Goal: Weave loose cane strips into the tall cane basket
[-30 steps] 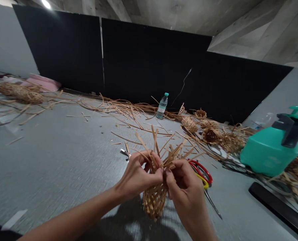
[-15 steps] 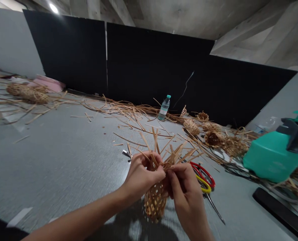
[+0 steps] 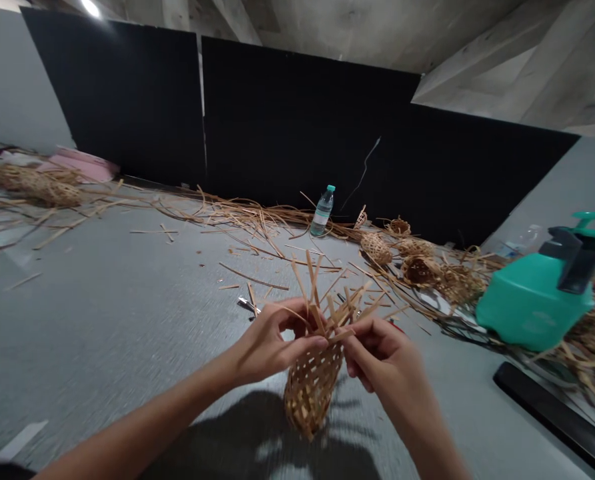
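Observation:
A small woven basket (image 3: 311, 390) of tan strips hangs tilted between my hands, its loose strip ends fanning up and out from the rim. My left hand (image 3: 282, 340) grips the left side of the rim, thumb along the front and fingers behind the strips. On the right of the rim, my right hand (image 3: 377, 353) pinches a strip between thumb and fingers. The fingertips of both hands are close together. A metal tool (image 3: 247, 305) lies just beyond my left hand. Only a bit of a red handle (image 3: 396, 327) shows behind my right hand.
Loose strips (image 3: 257, 220) and a water bottle (image 3: 322, 212) are along the black partition (image 3: 302, 120). Woven pieces (image 3: 376, 248) lie at the back right. A green spray bottle (image 3: 535, 300) and a black bar-shaped object (image 3: 552, 413) are on the right.
My right hand has moved right and turned, now covering most of the red and yellow handles. The basket's lower part shows more fully. The whole view has shifted slightly.

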The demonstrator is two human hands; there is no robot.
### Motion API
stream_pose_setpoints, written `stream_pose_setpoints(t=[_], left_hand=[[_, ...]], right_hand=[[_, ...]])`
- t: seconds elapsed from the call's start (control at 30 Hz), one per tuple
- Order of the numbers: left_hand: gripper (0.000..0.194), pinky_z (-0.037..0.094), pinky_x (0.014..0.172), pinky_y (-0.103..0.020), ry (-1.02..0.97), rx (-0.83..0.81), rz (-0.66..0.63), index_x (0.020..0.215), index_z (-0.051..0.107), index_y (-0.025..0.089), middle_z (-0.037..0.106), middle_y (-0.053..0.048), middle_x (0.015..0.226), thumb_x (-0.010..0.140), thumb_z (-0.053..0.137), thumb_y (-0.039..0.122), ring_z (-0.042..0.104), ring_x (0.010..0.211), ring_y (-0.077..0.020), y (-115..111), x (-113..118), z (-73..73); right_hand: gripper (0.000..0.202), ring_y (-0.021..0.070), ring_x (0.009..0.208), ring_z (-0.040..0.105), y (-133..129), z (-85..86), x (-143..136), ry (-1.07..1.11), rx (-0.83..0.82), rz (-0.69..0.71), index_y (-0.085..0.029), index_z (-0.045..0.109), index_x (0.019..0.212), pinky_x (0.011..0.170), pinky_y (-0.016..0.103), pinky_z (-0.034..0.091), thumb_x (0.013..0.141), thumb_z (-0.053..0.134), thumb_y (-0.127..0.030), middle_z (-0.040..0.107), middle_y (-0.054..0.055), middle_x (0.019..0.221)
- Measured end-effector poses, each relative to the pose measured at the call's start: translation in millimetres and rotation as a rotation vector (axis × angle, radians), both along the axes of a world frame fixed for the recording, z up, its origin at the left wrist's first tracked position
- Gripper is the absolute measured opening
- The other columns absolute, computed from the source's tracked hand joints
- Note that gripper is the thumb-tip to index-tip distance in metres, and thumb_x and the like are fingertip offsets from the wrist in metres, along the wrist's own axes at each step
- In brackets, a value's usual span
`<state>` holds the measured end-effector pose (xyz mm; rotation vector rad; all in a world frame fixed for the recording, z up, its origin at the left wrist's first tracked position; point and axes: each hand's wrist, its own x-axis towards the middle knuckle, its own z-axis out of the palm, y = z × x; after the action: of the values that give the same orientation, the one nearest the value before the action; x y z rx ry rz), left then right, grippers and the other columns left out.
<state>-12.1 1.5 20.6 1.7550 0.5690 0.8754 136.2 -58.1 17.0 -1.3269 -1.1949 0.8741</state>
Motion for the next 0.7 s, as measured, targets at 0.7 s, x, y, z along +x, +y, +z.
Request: stream_pose_setpoints(t=[0.7], left_hand=[[0.01, 0.044, 0.055, -0.024, 0.029, 0.024, 0.14, 0.066, 0.061, 0.012, 0.059, -0.003, 0.064, 0.07, 0.06, 0.022, 0.054, 0.058, -0.0131, -7, 4, -0.6]], right_hand=[[0.01, 0.0054, 0.033, 0.031, 12, 37.3, 16, -0.414, -0.016, 0.28, -0.017, 0.058, 0.061, 0.035, 0.02, 0.02, 0.071, 0.059, -0.019, 0.04, -0.009, 0.036]])
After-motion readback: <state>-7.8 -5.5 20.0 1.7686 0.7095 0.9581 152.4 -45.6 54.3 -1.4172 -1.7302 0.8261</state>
